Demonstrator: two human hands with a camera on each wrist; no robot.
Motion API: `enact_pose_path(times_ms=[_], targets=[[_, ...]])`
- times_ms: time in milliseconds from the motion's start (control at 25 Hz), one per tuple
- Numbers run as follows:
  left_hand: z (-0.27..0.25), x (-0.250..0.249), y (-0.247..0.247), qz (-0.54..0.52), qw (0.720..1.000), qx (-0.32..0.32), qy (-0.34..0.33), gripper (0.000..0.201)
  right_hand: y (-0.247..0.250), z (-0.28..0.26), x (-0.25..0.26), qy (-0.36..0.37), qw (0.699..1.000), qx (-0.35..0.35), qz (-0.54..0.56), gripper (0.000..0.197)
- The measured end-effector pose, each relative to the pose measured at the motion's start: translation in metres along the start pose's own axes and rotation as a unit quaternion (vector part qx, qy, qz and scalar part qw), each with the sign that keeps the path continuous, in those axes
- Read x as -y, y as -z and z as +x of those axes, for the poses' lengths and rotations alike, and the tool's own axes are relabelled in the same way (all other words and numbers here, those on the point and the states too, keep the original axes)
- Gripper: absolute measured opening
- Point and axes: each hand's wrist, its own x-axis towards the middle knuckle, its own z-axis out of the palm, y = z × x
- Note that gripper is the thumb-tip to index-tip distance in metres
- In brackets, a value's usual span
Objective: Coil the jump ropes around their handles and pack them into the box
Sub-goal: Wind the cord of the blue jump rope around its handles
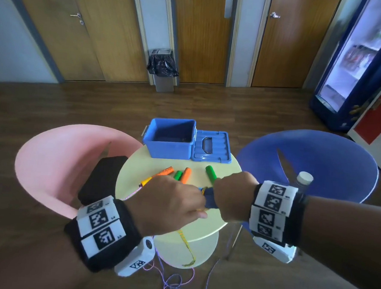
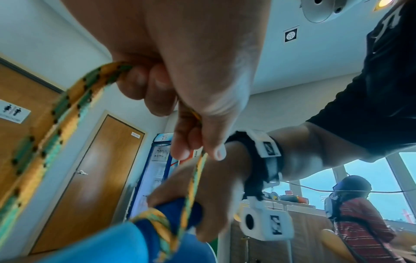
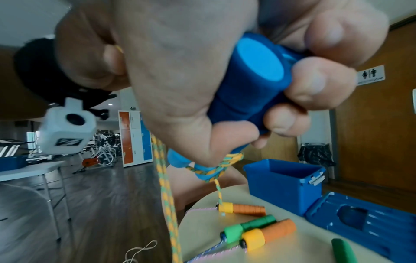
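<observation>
My right hand [image 3: 265,106] grips a pair of blue jump-rope handles [image 3: 254,85] above the near edge of the round table [image 1: 211,223]. A yellow-green rope [image 3: 216,167] is wound a few turns around their lower end. My left hand [image 2: 195,153] pinches this rope [image 2: 198,174] between thumb and forefinger just beside the handles [image 2: 178,211]; a long loop of it [image 1: 187,249] hangs below the table edge. The open blue box [image 1: 171,138] stands at the table's far side.
The box lid [image 1: 211,146] lies flat to the right of the box. Two orange handles [image 1: 186,174] and two green handles [image 1: 210,172] lie mid-table, their thin ropes [image 1: 172,281] trailing to the floor. A pink chair [image 1: 56,165] is left, a blue chair [image 1: 317,163] right.
</observation>
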Motion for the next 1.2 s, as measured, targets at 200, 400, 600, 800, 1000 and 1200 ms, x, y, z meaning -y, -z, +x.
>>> enact_pose_path(times_ms=[200, 400, 600, 800, 1000, 1200], targets=[[0.003, 0.032, 0.014, -0.035, 0.998, 0.019, 0.053, 0.041, -0.005, -0.019, 0.003, 0.071, 0.997, -0.041, -0.009, 0.030], [0.014, 0.042, 0.011, -0.137, 0.980, 0.085, 0.114, 0.048, 0.004, -0.033, -0.004, 0.128, 0.987, -0.093, 0.005, 0.032], [0.016, 0.047, -0.004, -0.331, 0.920, 0.108, 0.179, 0.040, 0.015, -0.041, -0.016, 0.157, 0.979, -0.123, 0.033, 0.032], [0.016, 0.042, -0.010, -0.471, 0.850, 0.086, 0.218, 0.026, 0.019, -0.049, -0.023, 0.163, 0.969, -0.170, 0.075, 0.032], [0.010, 0.042, -0.013, -0.704, 0.664, 0.048, 0.247, 0.036, 0.021, -0.053, -0.022, 0.130, 0.939, -0.283, 0.148, 0.028], [0.012, 0.043, -0.010, -0.777, 0.566, -0.001, 0.276, 0.035, 0.020, -0.046, -0.014, 0.120, 0.914, -0.349, 0.168, 0.030]])
